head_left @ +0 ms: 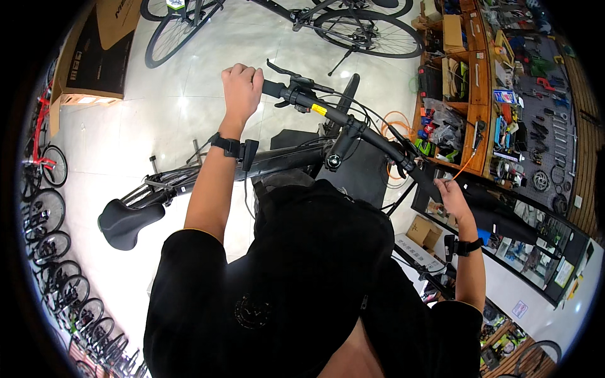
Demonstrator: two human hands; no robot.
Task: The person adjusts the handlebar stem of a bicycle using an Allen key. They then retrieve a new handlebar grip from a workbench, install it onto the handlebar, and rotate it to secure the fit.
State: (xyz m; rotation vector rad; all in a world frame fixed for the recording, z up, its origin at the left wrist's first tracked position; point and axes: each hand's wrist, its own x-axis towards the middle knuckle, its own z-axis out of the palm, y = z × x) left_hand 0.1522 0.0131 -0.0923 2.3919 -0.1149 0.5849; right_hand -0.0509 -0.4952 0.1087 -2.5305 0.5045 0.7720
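Note:
My left hand (242,87) is wrapped round the left end of a bicycle's black handlebar (381,141). On the right, the fingers of my right hand (452,198) close on the bar's right grip (428,184). A yellow label (319,109) marks the bar near the left brake lever (283,68). The stem (342,148) joins the bar at its middle, with cables curving ahead of it. Beyond it shows part of the front tyre (353,88). The frame (277,161) runs leftward to a black saddle (129,223).
Another bicycle (368,31) stands ahead, and a large carton (97,53) at far left. Bicycles (53,242) line the left side. At right are a wooden shelf unit (474,113), a tool board (554,120) and a glass display case (523,220). An orange hose (396,116) loops nearby.

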